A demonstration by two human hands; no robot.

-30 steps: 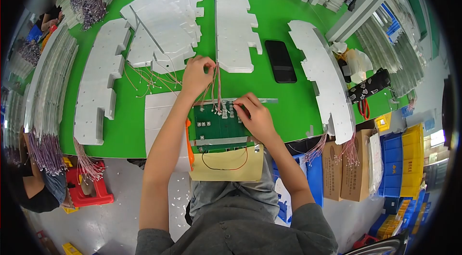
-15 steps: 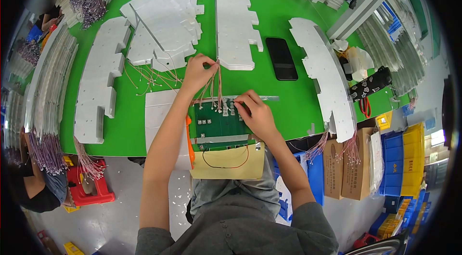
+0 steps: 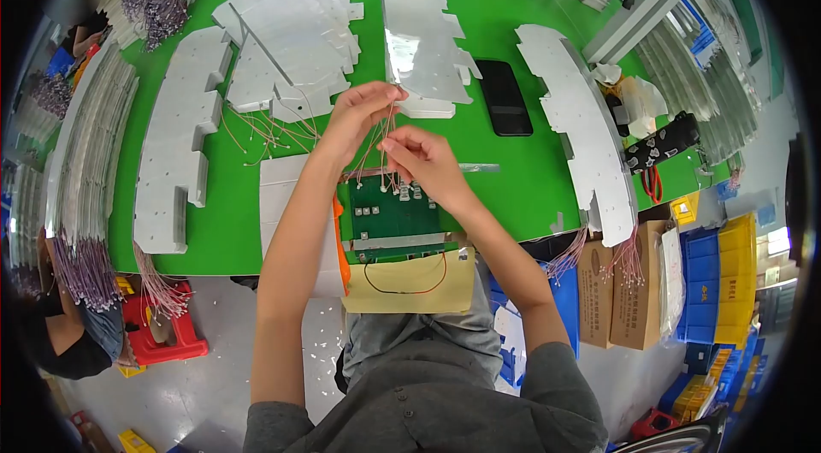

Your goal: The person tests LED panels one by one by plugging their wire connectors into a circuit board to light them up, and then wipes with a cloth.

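My left hand (image 3: 363, 115) is closed in a pinch on a bundle of thin pinkish wires (image 3: 386, 126), at the bottom corner of a white notched panel (image 3: 419, 25). Just below, my right hand (image 3: 425, 164) is closed with thumb and fingertips on the same wires; which strand it grips is hard to make out. The wire ends carry small white connectors and hang over a green circuit board (image 3: 393, 218). Small pale sockets sit on the board, partly covered by my right hand. A red and black wire loops from its near edge over yellow card (image 3: 410, 286).
Stacked white panels (image 3: 291, 34) with loose wires lie at the left, beside a single panel (image 3: 180, 128). A black phone (image 3: 505, 98) and another panel (image 3: 577, 128) lie to the right. Cardboard boxes (image 3: 629, 286) and a red stool (image 3: 167, 325) stand below the table.
My right hand has moved up and left from the board's sockets to the wires. My left hand has risen slightly, and the middle panel's top sheet has tilted and shifted rightward.
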